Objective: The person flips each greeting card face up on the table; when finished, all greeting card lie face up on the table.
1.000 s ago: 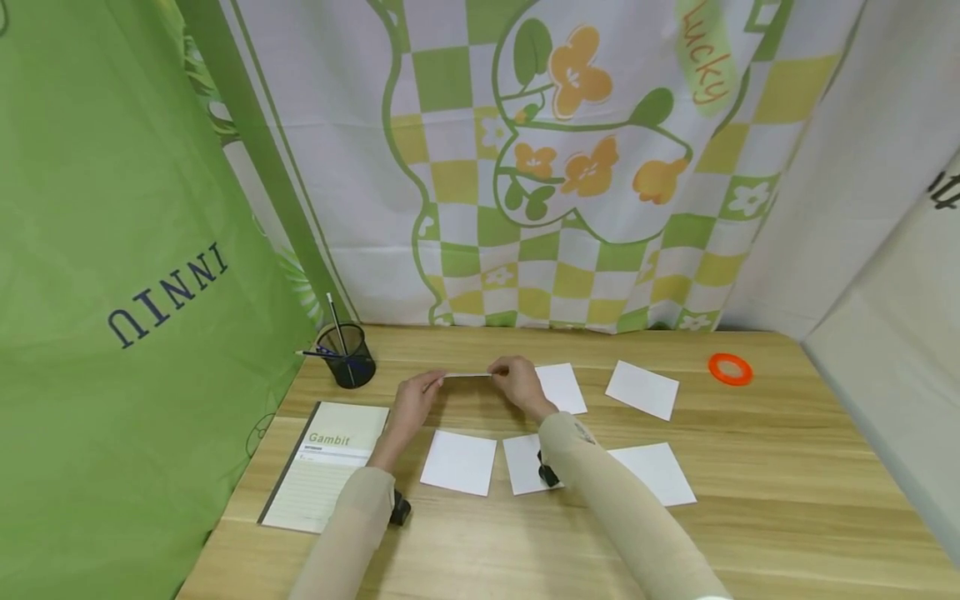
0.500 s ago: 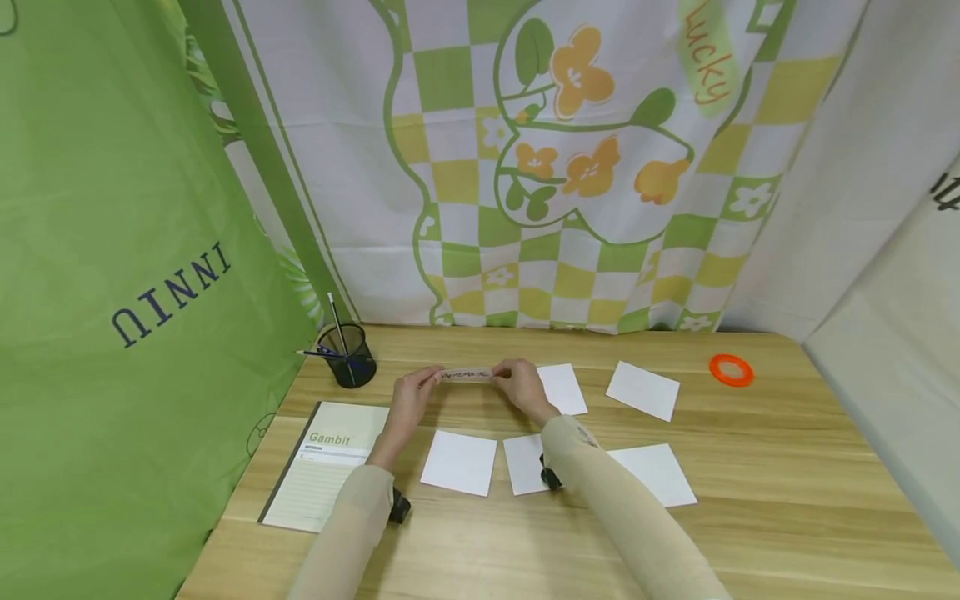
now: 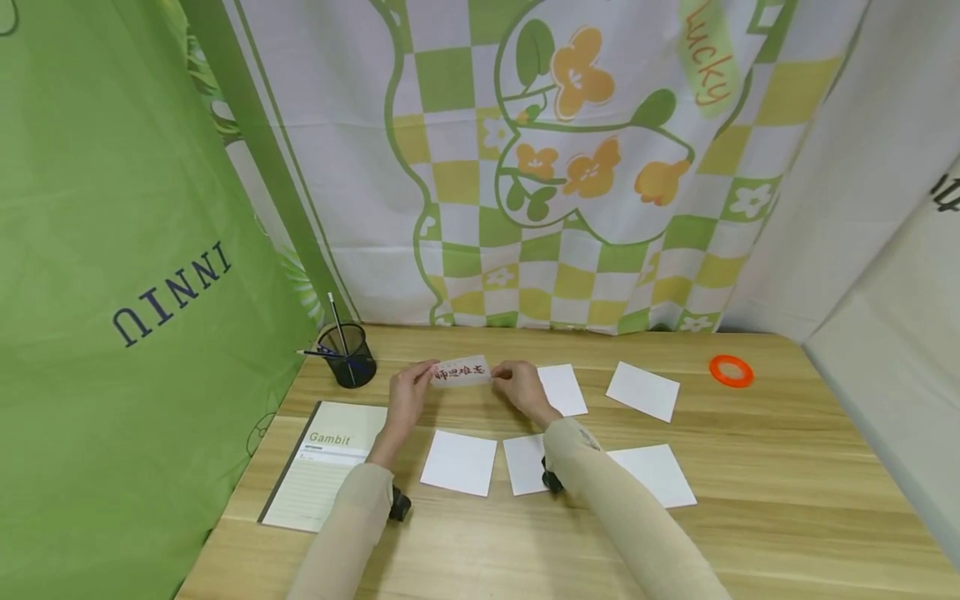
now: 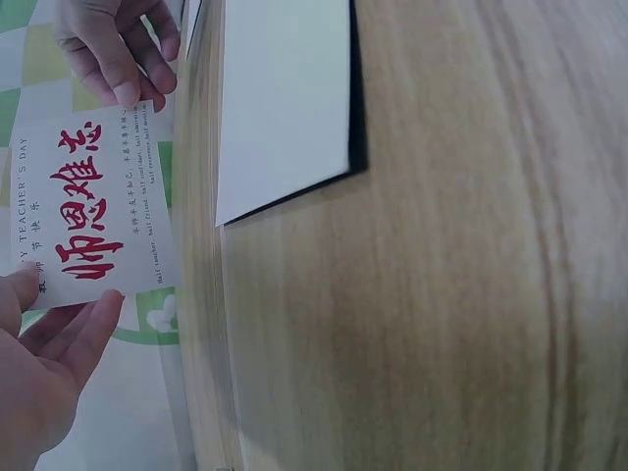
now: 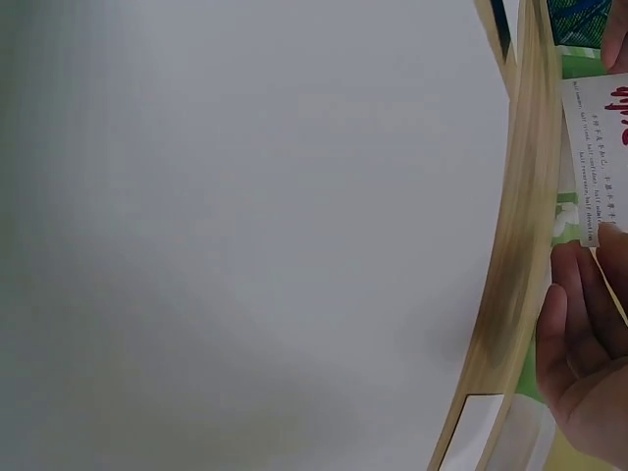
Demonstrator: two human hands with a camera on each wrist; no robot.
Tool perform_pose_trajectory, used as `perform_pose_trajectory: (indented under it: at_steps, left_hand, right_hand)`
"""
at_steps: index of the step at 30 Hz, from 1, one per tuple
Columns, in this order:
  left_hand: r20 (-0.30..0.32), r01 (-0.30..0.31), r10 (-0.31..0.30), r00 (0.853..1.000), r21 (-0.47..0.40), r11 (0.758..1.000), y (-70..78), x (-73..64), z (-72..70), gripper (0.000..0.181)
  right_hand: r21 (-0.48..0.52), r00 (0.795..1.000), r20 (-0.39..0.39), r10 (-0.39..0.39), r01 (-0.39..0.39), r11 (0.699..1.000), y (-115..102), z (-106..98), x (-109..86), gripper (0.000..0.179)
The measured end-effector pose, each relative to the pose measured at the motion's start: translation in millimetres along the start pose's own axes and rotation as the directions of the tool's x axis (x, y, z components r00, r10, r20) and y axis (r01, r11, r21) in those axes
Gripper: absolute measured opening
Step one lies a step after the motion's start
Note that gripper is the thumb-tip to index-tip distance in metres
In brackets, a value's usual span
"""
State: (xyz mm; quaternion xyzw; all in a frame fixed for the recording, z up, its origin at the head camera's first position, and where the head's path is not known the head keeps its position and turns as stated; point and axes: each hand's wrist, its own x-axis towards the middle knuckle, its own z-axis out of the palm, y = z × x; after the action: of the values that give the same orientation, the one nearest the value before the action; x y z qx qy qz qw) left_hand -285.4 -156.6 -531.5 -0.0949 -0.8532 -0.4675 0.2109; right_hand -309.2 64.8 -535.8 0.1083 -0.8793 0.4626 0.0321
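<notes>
Left hand (image 3: 404, 398) and right hand (image 3: 523, 390) each pinch one short end of the printed card (image 3: 461, 372), its long axis spanning between them above the table (image 3: 795, 467).

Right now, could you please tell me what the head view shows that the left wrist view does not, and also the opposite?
Only the head view shows the orange ring, the black mesh cup and the notebook marked "Gambit".

Only the left wrist view shows small English lettering on the printed card clearly enough to read, including "TEACHER'S DAY".

Both show the left hand and right hand holding that card, its large characters, blank white paper, the wooden table and patterned cloth.
</notes>
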Motion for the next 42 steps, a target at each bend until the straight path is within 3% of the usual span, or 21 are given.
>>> perform_pose_trajectory:
  at_steps: [7, 13, 20, 27, 34, 42]
  left_hand:
    - [-0.048, 0.043, -0.043, 0.998, -0.012, 0.999, 0.6, 1.5, -0.7, 0.017]
    - [-0.016, 0.145, -0.147, 0.989, -0.088, 0.985, 1.8, 2.5, -2.8, 0.024]
    - [-0.006, 0.215, -0.217, 0.976, -0.115, 0.970, 1.6, 0.6, -4.5, 0.032]
    - [0.059, 0.277, -0.271, 0.961, -0.148, 0.950, -2.3, -2.4, -2.5, 0.032]
    - [0.078, 0.328, -0.319, 0.945, -0.172, 0.929, -0.5, -3.6, 1.1, 0.032]
    - [0.065, 0.340, -0.334, 0.940, -0.194, 0.920, 0.3, -4.5, 3.5, 0.032]
  right_hand:
    - [0.032, 0.999, -0.011, -0.040, 0.041, 0.999, 2.4, 1.5, -0.3, 0.005]
    - [0.052, 0.999, -0.016, -0.039, 0.040, 0.998, 3.4, 0.2, -1.7, 0.005]
    - [0.128, 0.999, -0.013, 0.030, -0.028, 0.991, -1.2, -1.4, -4.0, 0.006]
    - [0.183, 0.993, -0.024, 0.112, -0.106, 0.977, -11.2, -3.7, -6.2, 0.007]
    - [0.213, 0.989, -0.058, 0.137, -0.122, 0.969, -12.6, -2.9, -8.1, 0.008]
    - [0.256, 0.984, -0.077, 0.158, -0.134, 0.957, -15.5, -1.1, -8.8, 0.016]
